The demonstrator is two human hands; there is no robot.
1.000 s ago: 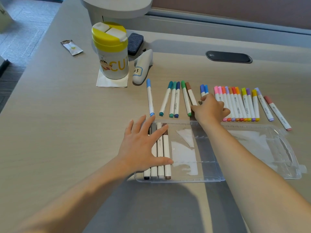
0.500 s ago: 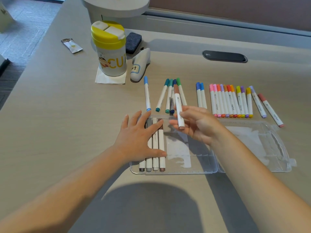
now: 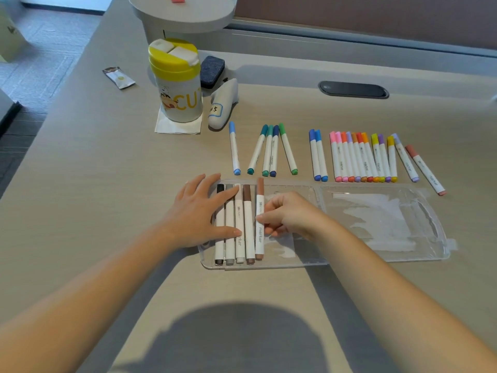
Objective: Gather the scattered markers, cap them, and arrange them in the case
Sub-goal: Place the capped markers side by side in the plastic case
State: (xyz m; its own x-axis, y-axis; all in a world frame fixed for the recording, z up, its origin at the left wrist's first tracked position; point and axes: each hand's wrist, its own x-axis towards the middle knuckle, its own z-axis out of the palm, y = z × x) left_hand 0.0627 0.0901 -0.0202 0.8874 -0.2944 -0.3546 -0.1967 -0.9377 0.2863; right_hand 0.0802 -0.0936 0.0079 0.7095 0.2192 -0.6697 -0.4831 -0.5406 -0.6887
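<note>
A clear plastic case (image 3: 306,261) lies open on the table, its lid (image 3: 430,227) spread to the right. Several capped markers (image 3: 248,227) lie side by side at the case's left end. My left hand (image 3: 199,214) presses flat on them with straight fingers. My right hand (image 3: 285,215) pinches a light-brown-capped marker (image 3: 259,211) and holds it against the row's right side. Beyond the case lie blue and green markers (image 3: 269,152), two blue ones (image 3: 317,157), and a tight row of pink to purple markers (image 3: 363,160).
A yellow-lidded cup (image 3: 177,82) stands on a napkin at the back left, next to a white handheld device (image 3: 223,106) and a dark eraser (image 3: 212,71). A small wrapper (image 3: 118,78) lies further left. A dark cable hatch (image 3: 353,89) is set into the table.
My right hand picked the brown-capped marker from the table, carried it toward me and lowered it into the case beside the row. My left hand stayed pressed on the markers.
</note>
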